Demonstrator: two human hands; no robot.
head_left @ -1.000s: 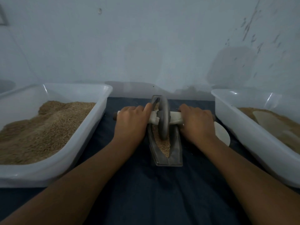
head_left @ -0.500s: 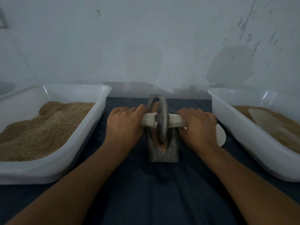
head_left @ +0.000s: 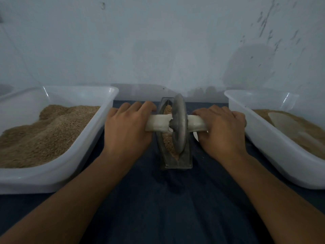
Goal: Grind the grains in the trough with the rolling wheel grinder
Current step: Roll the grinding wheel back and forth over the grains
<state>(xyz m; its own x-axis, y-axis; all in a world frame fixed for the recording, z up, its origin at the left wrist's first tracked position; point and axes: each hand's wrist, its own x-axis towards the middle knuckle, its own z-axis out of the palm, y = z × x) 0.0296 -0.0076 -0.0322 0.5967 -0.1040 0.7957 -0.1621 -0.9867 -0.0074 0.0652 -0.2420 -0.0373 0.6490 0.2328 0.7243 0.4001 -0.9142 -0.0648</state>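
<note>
The grinding is under way, not finished. The trough (head_left: 175,155) sits at the middle of the bench (head_left: 158,208), between two white tubs, its long axis running from the near edge toward the wall. The wheel (head_left: 179,124) stands upright in it, about midway along. The left hand (head_left: 126,131) and the right hand (head_left: 221,132) each have their fingers curled round the white-wrapped axle (head_left: 158,123), one on either side of the wheel, both gripping firmly.

The grains (head_left: 168,140) visible in the trough beside and ahead of the wheel look whole and coarse, so I judge many more passes are needed before they turn to meal. How fine the material under the wheel is cannot be told.

The left tub (head_left: 88,155) holds a large heap of grain, likely stock yet to be ground. The right tub (head_left: 263,147) holds a flatter, finer-looking layer with a pale scoop (head_left: 281,124) lying on it, probably finished output.
</note>
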